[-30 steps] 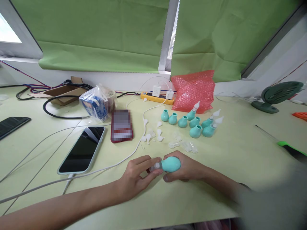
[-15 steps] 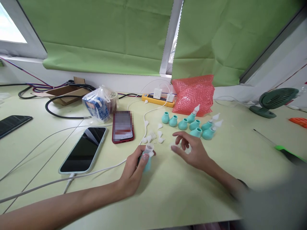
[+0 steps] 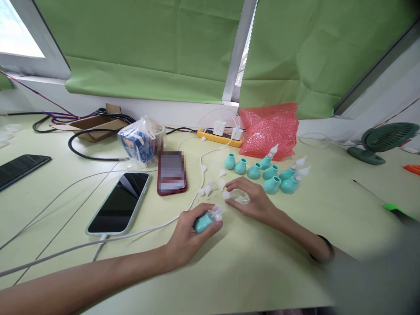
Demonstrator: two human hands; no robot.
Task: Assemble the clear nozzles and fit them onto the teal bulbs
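My left hand (image 3: 190,232) is closed round a teal rubber bulb (image 3: 202,222) with a clear plastic neck (image 3: 216,213) pointing right, low over the pale green table (image 3: 262,262). My right hand (image 3: 251,199) lies just beyond it, fingers curled over small clear plastic pieces (image 3: 242,199). Small white tips (image 3: 206,189) are scattered to the left of that hand. Behind it stand several more teal bulbs (image 3: 262,171), some fitted with white tips.
A phone on a white cable (image 3: 118,202) and a red phone (image 3: 171,172) lie to the left. A pink bubble-wrap bag (image 3: 269,129), a yellow power strip (image 3: 219,135), a bagged carton (image 3: 139,142), a green fan (image 3: 382,140) and a green-handled tool (image 3: 390,205) ring the area.
My right hand let go of the bulb and went forward to the clear pieces. My left hand kept the bulb, turned it upright, then laid it tilted to the right.
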